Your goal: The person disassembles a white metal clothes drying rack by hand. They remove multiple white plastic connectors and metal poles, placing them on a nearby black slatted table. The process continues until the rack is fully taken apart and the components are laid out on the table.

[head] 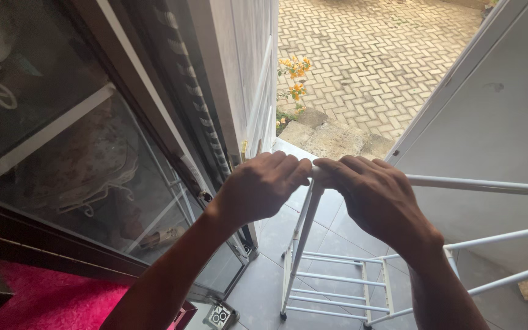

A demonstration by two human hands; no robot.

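Left hand [263, 186] and right hand [374, 195] side by side in the middle of the frame, fingers curled down tight over the top corner of a white drying rack [337, 278]. Rack legs and thin bars down at the lower middle and right, on grey floor tiles [331, 226]. Glass door [62, 153] at left. Brick paving [374, 55] at top. Pink rug [50, 299] at lower left.

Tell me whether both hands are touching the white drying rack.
Touching. The head view shows the left hand and right hand both curled over the top corner of the white drying rack, fingers wrapped on its rail.
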